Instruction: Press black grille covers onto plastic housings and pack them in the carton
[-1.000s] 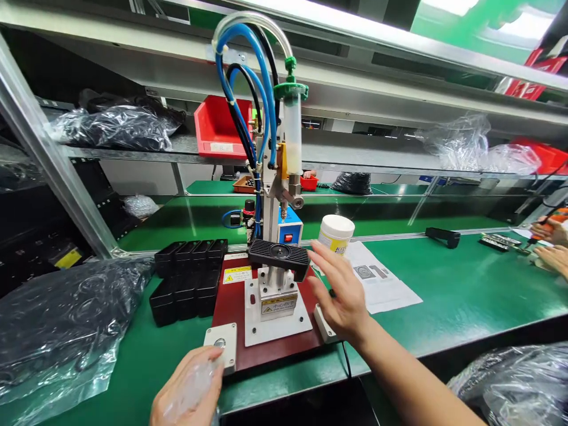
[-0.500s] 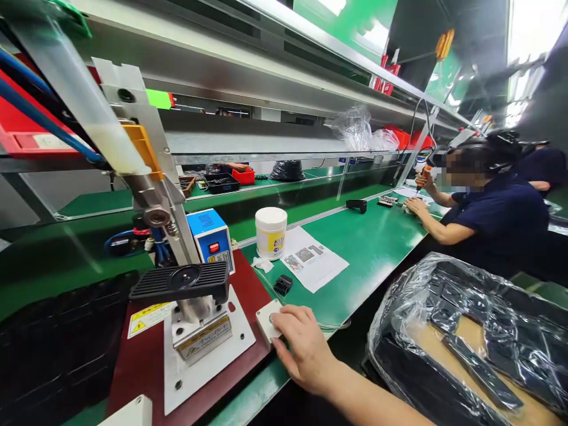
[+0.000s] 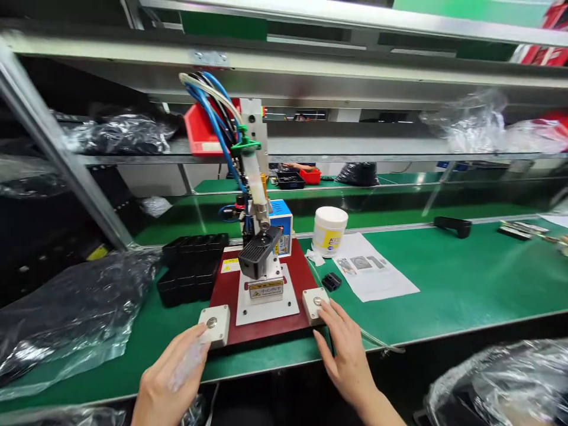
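A dispensing machine (image 3: 255,195) with blue hoses and a syringe stands on a dark red base plate (image 3: 231,290). A black grille part (image 3: 258,252) sits tilted on its white fixture (image 3: 265,293), under the nozzle. My left hand (image 3: 171,378) lies beside the left white button box (image 3: 214,324), fingers curled around something clear that I cannot make out. My right hand (image 3: 348,352) lies flat with fingers stretched out, fingertips touching the right button box (image 3: 315,303).
Black trays (image 3: 190,266) stack left of the machine. A white jar (image 3: 329,231), a printed sheet (image 3: 375,273) and a small black part (image 3: 331,281) lie to the right. Plastic-wrapped bags sit at left (image 3: 66,313) and bottom right (image 3: 501,378). Shelves run overhead.
The view swung right toward a co-worker and back. My right hand dropped from mid-air onto the right button box. The grille part now tilts under the lowered nozzle.
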`<state>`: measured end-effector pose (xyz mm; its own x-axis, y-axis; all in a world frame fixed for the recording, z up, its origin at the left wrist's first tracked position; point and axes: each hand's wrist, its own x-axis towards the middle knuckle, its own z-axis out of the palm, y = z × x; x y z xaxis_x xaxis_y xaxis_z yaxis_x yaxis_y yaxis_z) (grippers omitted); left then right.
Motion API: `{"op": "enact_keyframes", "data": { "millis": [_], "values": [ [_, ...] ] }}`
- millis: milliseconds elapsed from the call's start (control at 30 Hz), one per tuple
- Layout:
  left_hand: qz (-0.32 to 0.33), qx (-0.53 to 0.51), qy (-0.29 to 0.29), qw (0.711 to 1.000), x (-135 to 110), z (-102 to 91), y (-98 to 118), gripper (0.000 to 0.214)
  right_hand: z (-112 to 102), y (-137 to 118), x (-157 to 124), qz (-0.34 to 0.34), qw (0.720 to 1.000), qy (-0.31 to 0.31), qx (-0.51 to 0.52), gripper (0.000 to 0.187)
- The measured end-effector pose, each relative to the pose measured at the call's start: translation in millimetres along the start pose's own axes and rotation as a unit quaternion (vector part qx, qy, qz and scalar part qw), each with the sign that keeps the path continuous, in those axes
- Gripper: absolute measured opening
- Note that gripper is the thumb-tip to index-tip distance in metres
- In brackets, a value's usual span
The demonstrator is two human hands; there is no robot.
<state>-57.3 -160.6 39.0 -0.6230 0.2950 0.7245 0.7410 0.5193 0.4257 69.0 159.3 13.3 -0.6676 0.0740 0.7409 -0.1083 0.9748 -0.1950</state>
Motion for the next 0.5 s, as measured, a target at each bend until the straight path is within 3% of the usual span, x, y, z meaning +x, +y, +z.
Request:
{"op": "enact_keyframes", "data": {
  "millis": [133, 233, 367, 500],
  "values": [
    [-0.216, 0.023, 0.052, 0.975, -22, -14.4, 3, 0.038, -5, -1, -20, 0.009, 0.998, 0.058, 0.022, 0.029],
    [-0.326, 0.011, 0.074, 0.942, -33, -18.6, 3, 0.050, -6, 1, -25, 0.006, 0.997, 0.069, 0.038, 0.025],
    [-0.408, -0.027, 0.076, 0.909, -30, -11.9, 6, 0.052, -3, 5, -27, -0.011, 0.994, 0.089, 0.055, 0.023],
    [-0.439, -0.079, 0.066, 0.892, -14, -2.7, 7, 0.058, -4, 5, -37, -0.021, 0.992, 0.103, 0.063, 0.025]
  ]
}}
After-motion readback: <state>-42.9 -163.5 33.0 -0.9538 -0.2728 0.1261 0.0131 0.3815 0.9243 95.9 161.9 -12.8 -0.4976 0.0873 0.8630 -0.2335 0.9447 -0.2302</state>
